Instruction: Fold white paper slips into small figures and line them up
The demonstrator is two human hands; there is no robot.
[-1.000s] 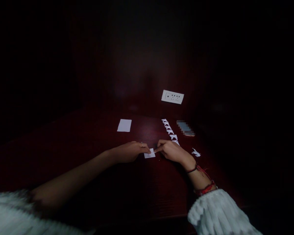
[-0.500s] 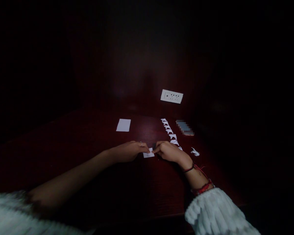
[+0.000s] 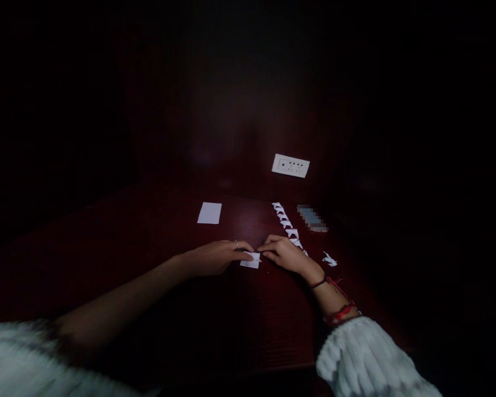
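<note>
A small folded white paper (image 3: 251,260) lies on the dark red table (image 3: 149,248) between my two hands. My left hand (image 3: 217,256), a ring on one finger, pinches the paper's left edge with closed fingers. My right hand (image 3: 284,253) presses its fingertips on the paper's right top edge, fingers curled together. Red thread bracelets circle my right wrist. Both sleeves are white and fluffy.
A row of several small folded white paper pieces (image 3: 288,227) runs diagonally behind my right hand, one more folded piece (image 3: 329,259) lies to its right. A flat white sheet (image 3: 209,213) lies farther back left. A phone (image 3: 312,218) and a white socket panel (image 3: 290,165) sit beyond. Surroundings are dark.
Both hands stay on the small paper; the fingertips have shifted slightly toward its top edge, and the paper looks a little flatter and narrower.
</note>
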